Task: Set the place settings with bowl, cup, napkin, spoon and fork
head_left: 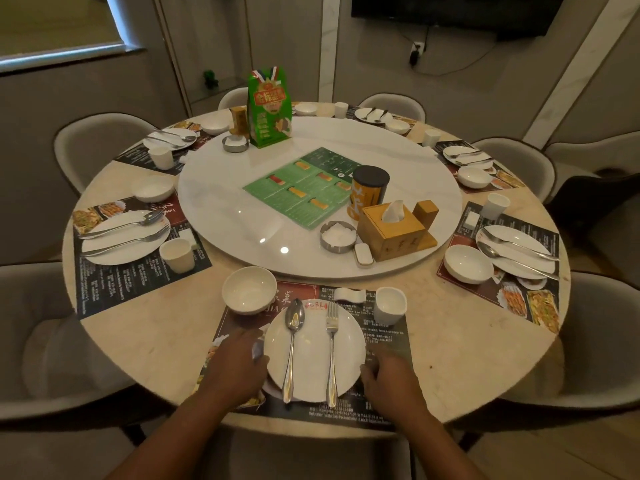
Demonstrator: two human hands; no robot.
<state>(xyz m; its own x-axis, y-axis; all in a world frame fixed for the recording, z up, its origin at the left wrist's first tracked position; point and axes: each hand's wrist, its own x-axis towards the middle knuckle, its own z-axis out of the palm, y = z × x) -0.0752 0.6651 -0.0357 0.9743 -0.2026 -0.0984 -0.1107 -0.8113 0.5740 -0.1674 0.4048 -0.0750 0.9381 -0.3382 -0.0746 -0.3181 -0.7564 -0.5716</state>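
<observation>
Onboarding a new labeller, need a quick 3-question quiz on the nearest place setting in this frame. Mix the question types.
1. True or false: on the nearest plate, the spoon lies to the left of the fork.
2. Multiple choice: the bowl of this setting stands
A. on the plate
B. beyond the plate, to its left
C. on the white turntable
3. Fill in: the left hand and right hand rest at opposite edges of the ____.

Key:
1. True
2. B; the cup stands beyond the plate, to its right
3. plate
</observation>
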